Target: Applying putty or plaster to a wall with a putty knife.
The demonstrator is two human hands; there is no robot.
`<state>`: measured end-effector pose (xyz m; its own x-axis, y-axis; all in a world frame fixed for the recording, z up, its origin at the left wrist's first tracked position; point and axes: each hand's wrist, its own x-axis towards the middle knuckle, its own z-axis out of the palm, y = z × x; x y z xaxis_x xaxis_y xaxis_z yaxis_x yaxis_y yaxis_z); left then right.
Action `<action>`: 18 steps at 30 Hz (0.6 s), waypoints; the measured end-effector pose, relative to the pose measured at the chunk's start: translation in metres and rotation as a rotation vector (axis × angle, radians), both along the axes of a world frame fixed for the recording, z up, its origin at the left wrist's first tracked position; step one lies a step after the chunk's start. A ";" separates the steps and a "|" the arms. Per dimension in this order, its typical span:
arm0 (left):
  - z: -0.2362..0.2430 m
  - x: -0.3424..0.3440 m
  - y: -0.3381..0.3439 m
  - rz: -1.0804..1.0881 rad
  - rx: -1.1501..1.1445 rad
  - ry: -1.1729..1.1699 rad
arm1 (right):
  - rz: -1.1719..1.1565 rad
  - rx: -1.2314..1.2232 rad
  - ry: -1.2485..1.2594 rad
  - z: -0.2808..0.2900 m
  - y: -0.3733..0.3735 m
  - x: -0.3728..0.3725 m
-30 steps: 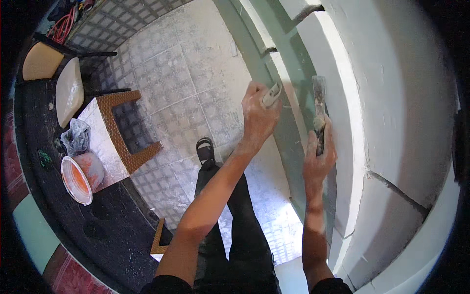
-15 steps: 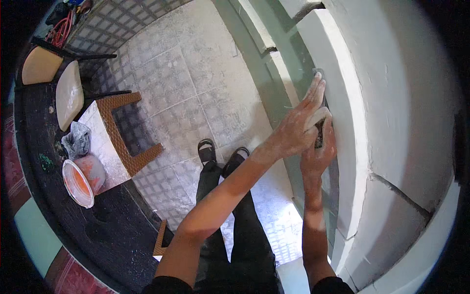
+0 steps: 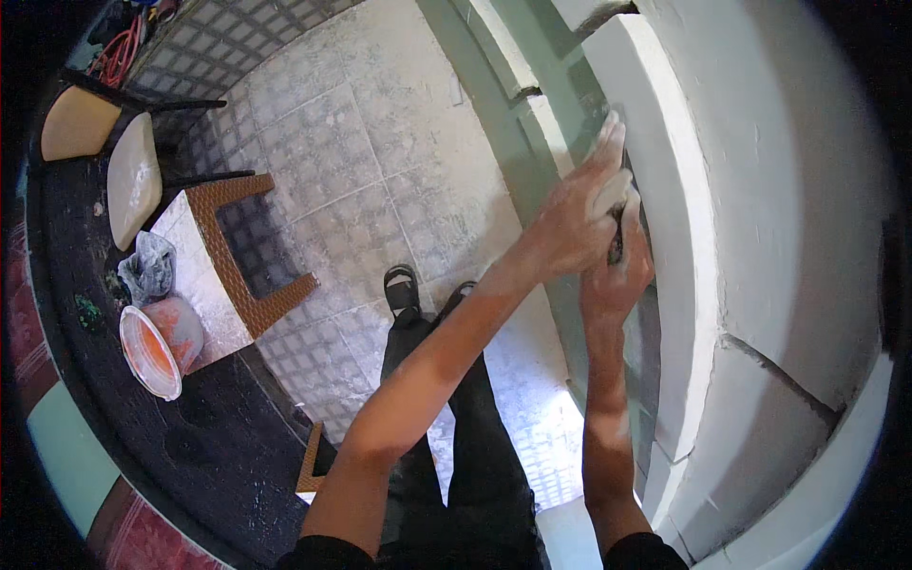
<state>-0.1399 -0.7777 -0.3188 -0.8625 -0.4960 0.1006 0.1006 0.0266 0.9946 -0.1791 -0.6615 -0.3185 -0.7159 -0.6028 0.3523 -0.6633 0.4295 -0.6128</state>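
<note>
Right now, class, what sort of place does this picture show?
Probably a room under renovation: a tiled floor with pale smears, white blocks with dark gaps between them, and a bucket coloured orange inside.

This looks like an indoor room in the middle of building work; what kind of building, I can't tell. Pale dust coats the tiled floor [image 3: 380, 123] around a small desk [image 3: 214, 304] carrying a stained bucket [image 3: 182, 328]. Right of that desk, white blocks [image 3: 655, 171] with open gaps edge a green wall [image 3: 565, 66].
</note>
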 end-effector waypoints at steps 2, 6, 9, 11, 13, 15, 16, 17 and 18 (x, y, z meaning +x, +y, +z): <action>-0.005 0.009 0.014 0.001 0.001 0.000 | 0.003 0.040 -0.031 -0.001 0.015 0.006; -0.009 0.011 0.027 -0.031 0.027 0.004 | 0.018 0.035 0.011 -0.002 0.028 0.009; -0.008 0.008 0.028 -0.007 -0.093 0.014 | -0.038 0.065 -0.076 0.002 0.029 0.010; -0.005 0.006 0.028 -0.028 -0.039 0.013 | -0.050 0.063 -0.166 0.003 0.032 0.007; -0.006 0.005 0.026 -0.043 0.001 0.006 | -0.036 0.053 -0.127 0.000 0.032 0.006; -0.006 0.007 0.026 -0.048 -0.030 -0.005 | -0.021 0.045 -0.090 -0.003 0.030 0.006; -0.006 0.007 0.025 -0.048 -0.030 -0.010 | -0.021 0.029 -0.027 -0.005 0.027 0.006; -0.007 0.005 0.022 -0.052 -0.019 -0.011 | -0.021 0.012 0.037 -0.006 0.024 0.007; -0.007 0.003 0.021 -0.056 -0.006 -0.010 | -0.021 0.016 0.035 -0.006 0.025 0.007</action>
